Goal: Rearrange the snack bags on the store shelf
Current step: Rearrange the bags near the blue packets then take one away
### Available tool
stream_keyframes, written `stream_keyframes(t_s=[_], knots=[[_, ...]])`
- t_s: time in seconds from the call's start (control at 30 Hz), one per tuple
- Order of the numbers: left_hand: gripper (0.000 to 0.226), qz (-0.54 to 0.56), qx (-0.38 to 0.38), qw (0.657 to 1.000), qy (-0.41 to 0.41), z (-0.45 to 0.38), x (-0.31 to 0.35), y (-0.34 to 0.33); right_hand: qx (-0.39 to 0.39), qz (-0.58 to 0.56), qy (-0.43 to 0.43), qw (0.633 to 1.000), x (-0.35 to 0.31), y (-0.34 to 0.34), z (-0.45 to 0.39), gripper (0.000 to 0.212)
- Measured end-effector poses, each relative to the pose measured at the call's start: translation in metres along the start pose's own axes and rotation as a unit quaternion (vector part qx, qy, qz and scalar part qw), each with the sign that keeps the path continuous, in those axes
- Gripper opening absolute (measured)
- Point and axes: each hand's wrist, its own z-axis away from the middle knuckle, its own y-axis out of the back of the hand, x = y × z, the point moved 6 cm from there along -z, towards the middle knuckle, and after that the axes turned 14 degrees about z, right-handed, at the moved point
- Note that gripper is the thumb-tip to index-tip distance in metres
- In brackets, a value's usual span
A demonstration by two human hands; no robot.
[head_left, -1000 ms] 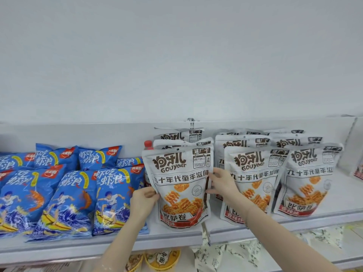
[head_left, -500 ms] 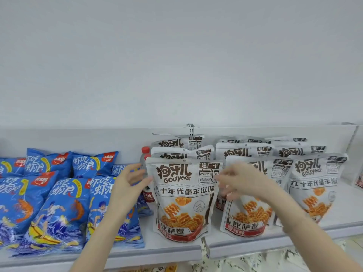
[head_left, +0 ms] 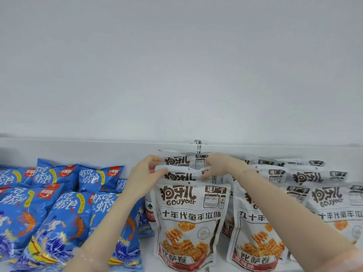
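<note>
Both hands hold the top edge of 1 white snack bag (head_left: 181, 174), the second bag in the column at the centre of the frame. The left hand (head_left: 144, 176) pinches the left corner of this bag, with the thumb in front and the fingers (head_left: 155, 160) curled over the top. The right hand (head_left: 220, 166) closes on the right corner of the same bag, its fingers folded down over the edge. This bag stands upright, just behind the front white bag (head_left: 189, 228) and in front of a third white bag (head_left: 178, 160) near the back wall (head_left: 78, 152).

To the right of the frame, more white bags (head_left: 330, 211) of the same kind stand in rows; the right forearm crosses in front of some of them. At the left of the frame, blue snack bags (head_left: 59, 218) with a shrimp drawing lean back in overlapping rows. Between the blue bags and the front white bag, a bottle (head_left: 150, 210) with a red and white label shows partly; the left hand hides its top. All of them stand on the white shelf (head_left: 147, 250), which shows bare at the lower centre.
</note>
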Motion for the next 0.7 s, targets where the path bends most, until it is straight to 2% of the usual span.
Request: stream_keyframes(t_s=[0.1,0.2,0.47,0.6,0.7], knots=[[0.026,-0.015,0.012,1.0,-0.001,-0.006,-0.001,0.002,0.027,-0.092,0.029,0.995,0.001,0.007,0.002,0.049],[0.034,-0.017,0.029,0.999,-0.004,-0.008,-0.002,0.003,0.088,-0.191,0.046,0.977,0.002,0.009,0.002,0.037],[0.068,0.041,0.067,0.997,0.021,-0.02,0.003,0.013,0.329,-0.28,0.005,0.902,0.037,0.073,0.037,0.021],[0.059,0.067,0.025,0.997,-0.003,-0.033,0.021,0.011,0.435,-0.331,-0.006,0.838,0.065,0.124,0.072,0.02],[0.03,0.108,0.015,0.992,-0.056,-0.043,0.045,0.007,0.481,-0.38,0.0,0.79,0.079,0.155,0.095,0.02]])
